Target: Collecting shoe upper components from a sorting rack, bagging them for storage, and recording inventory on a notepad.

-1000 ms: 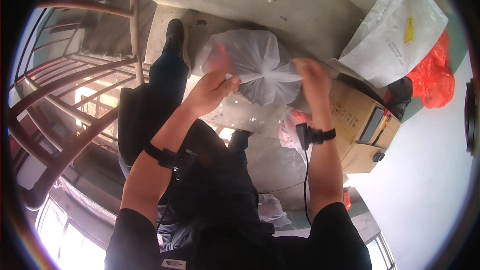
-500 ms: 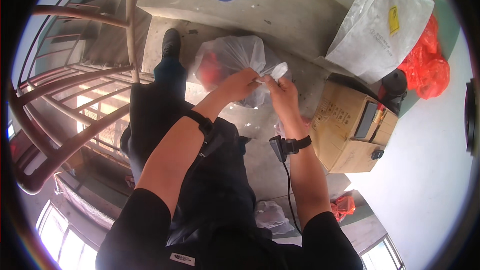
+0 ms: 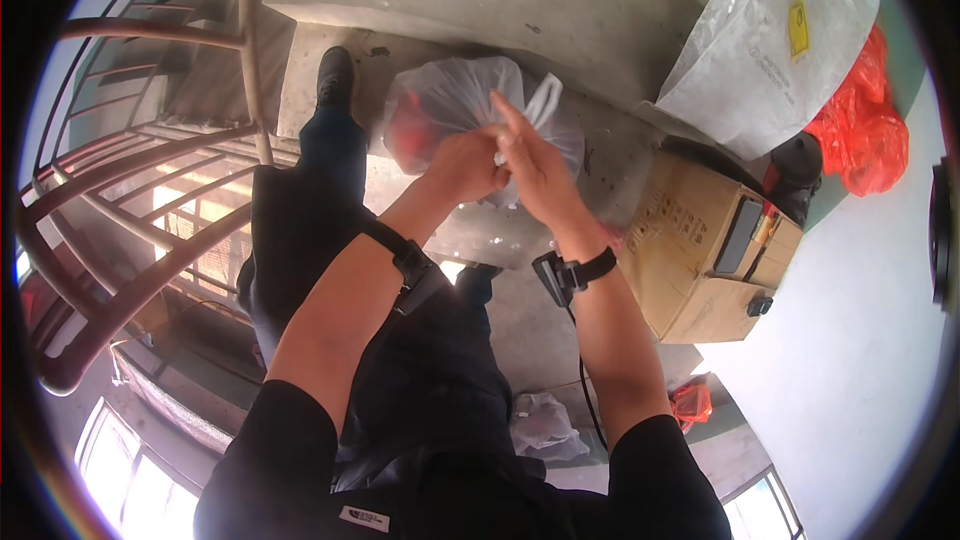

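I seem mid-knot, needing a tightening pull, left hand (image 3: pixel 468 165) clenching the translucent plastic bag (image 3: pixel 455 100), right hand (image 3: pixel 538 175) grip unclear.

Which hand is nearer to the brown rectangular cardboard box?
Right. The right hand is left of the box, at the gathered neck of the translucent plastic bag; the left hand is farther left.

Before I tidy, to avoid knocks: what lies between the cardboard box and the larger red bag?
The head view shows a black object between the cardboard box and red bag.
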Demonstrator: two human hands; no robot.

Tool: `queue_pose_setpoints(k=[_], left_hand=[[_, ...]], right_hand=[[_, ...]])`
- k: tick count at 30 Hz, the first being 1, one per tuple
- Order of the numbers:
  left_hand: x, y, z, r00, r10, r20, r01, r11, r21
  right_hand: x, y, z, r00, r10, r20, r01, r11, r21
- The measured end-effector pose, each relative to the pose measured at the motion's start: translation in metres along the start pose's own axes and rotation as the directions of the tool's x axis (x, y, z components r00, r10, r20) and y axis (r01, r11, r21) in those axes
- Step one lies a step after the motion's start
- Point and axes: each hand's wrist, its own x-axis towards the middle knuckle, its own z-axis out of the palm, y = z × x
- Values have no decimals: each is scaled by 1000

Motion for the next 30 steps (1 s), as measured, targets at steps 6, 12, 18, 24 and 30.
queue_pose_setpoints(k=[6,12,18,24,30], left_hand=[[2,-33,3,977,-202,66,209,854,-476],[7,-33,26,938,-297,176,314,520,-794],[10,-36,38,927,-115,-357,-15,940,-341],[20,-21,17,893,101,-439,-59,993,106],[21,-39,-1,862,184,-472,-119,979,165]], right_hand=[[1,15,-17,999,47,25,-23,805,-593],[-11,67,-8,963,267,-29,-237,792,-562],[22,45,-10,987,-98,-130,-5,777,-630],[70,65,-25,978,139,156,-114,980,-161],[80,53,-25,892,316,323,-307,948,-82]])
